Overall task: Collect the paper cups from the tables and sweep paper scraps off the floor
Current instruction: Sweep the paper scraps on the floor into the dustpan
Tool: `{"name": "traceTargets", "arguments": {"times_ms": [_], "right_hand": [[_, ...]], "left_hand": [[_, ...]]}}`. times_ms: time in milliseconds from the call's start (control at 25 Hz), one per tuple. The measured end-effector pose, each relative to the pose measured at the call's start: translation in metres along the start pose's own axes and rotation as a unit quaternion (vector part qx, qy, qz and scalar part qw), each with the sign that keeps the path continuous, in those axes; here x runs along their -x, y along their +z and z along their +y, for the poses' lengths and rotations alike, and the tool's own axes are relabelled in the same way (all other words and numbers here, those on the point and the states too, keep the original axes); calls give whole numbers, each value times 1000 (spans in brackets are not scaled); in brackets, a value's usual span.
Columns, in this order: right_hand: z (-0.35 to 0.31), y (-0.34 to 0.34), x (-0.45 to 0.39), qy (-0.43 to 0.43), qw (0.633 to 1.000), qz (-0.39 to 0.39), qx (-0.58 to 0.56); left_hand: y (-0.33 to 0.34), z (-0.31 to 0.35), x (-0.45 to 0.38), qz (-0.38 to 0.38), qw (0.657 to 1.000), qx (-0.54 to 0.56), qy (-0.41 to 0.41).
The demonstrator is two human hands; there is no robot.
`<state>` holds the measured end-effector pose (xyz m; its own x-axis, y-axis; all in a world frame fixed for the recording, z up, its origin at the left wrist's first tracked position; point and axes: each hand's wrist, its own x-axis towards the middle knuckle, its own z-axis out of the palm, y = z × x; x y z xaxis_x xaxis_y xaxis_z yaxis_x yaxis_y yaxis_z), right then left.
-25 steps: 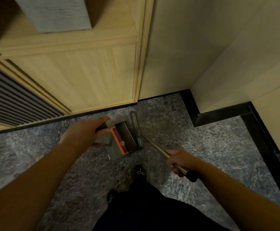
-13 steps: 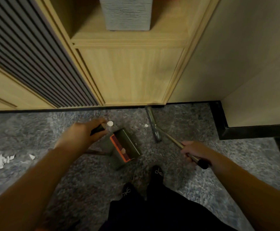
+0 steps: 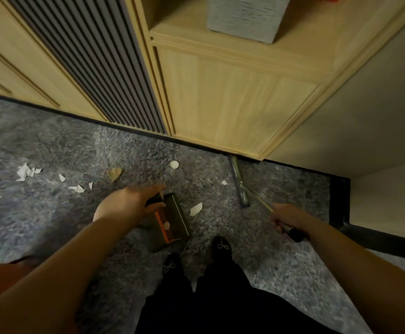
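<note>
Left hand: the left hand point(image 3: 129, 204) curls round the dark handle of the dustpan point(image 3: 170, 221), holding it low on the floor, probably as the catcher for whatever the broom sends over.
Right hand: the right hand point(image 3: 287, 219) is wrapped round the broom handle point(image 3: 264, 203) near its black end cap, a long reach that looks made for a sideways sweep.
Broom head: the broom head point(image 3: 238, 183) sits well right of the dustpan, its far end against the cabinet point(image 3: 232, 104) base.
Nearest scraps: one paper scrap point(image 3: 195, 209) lies just right of the dustpan, a small one point(image 3: 224, 182) beyond it, and a round piece point(image 3: 174, 164) farther out; one bit already rests inside.
Far scraps: a scatter of scraps point(image 3: 25, 171) lies well left of the dustpan, not yet swept.
Cups: none in view.
</note>
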<state>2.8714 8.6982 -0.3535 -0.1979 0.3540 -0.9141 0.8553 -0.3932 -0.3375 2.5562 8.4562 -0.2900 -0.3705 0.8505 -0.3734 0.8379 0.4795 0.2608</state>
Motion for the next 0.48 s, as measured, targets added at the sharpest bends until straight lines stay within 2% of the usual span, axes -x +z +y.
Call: {"name": "traceTargets", "arguments": {"times_ms": [160,280,480], "right_hand": [[-1,-11,-27,3,997,-37,63],[1,-16,-36,10,989,-68,131],[-4,13,-23,17,989,-138,55]], "left_hand": [[2,8,-12,-3,1000,-16,-12],[5,16,-12,30,999,-13,-9],[13,21,0,40,999,9,-13]]}}
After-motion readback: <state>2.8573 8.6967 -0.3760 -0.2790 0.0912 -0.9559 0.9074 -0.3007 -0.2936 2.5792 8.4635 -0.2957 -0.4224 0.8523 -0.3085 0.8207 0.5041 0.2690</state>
